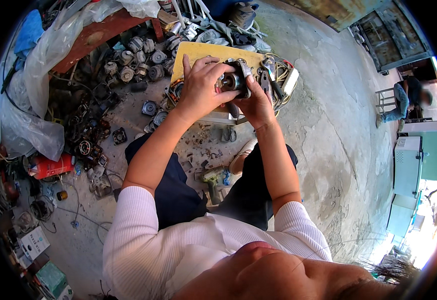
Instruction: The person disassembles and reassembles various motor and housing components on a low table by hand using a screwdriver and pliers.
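Observation:
Both my hands hold a small electric motor part (232,81) above a yellow-topped low table (193,49). It has a dark housing with a shiny metal cylinder at its centre. My left hand (203,86) reaches in from the left, with thumb and fingers closed around the cylinder side. My right hand (256,104) grips the housing from the right, its thumb on the edge; its other fingers are partly hidden beneath. Just right of the part lie pliers (264,80) with dark handles. A dark rounded handle (232,110) shows below my hands.
Several old motors (127,74) lie heaped on the floor at far left, near clear plastic sheeting (33,90). Coiled cables (281,75) lie at the table's right side. A green power drill (211,181) stands between my legs. Far right, a person (403,97) bends beside a stool (386,99).

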`<state>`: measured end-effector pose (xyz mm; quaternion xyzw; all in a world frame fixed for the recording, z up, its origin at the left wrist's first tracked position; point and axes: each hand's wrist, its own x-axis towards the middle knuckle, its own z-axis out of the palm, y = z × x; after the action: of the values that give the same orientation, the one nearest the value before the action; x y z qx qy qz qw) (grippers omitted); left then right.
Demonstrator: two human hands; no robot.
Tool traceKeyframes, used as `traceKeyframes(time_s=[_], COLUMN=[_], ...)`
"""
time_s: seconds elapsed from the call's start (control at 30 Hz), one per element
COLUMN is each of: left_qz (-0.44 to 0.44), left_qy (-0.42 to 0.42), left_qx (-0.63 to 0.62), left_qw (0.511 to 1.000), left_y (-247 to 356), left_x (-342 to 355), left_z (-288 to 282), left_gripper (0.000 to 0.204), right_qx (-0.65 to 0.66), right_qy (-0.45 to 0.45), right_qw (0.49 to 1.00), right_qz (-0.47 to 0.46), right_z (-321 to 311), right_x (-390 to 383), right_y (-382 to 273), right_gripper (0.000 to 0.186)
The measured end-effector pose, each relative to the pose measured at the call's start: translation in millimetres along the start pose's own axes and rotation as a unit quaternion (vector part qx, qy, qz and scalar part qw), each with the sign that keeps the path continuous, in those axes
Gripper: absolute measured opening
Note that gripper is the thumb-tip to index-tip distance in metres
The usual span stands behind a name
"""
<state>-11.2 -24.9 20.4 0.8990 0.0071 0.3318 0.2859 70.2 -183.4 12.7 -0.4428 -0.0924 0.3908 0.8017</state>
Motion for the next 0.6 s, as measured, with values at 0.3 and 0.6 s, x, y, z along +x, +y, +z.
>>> traceKeyframes(time_s=[0.3,0.6], left_qz=[-0.034,-0.034], left_qy=[0.046,0.09], left_qx=[-0.019,-0.008], left_qw=[0.998,0.995], left_y=[14.5,18.2], left_x=[-0.9,-5.9], left_z=[1.2,16.4], left_gripper=[0.046,0.05], right_qx=[0.011,0.011], right_qy=[0.006,0.009], right_qw=[0.999,0.996], right_qz=[-0.039,-0.088], right_z=[4.2,0.5], right_x=[-6.4,-3.5], right_y=[3.2,3.4], right_gripper=[0.054,0.052])
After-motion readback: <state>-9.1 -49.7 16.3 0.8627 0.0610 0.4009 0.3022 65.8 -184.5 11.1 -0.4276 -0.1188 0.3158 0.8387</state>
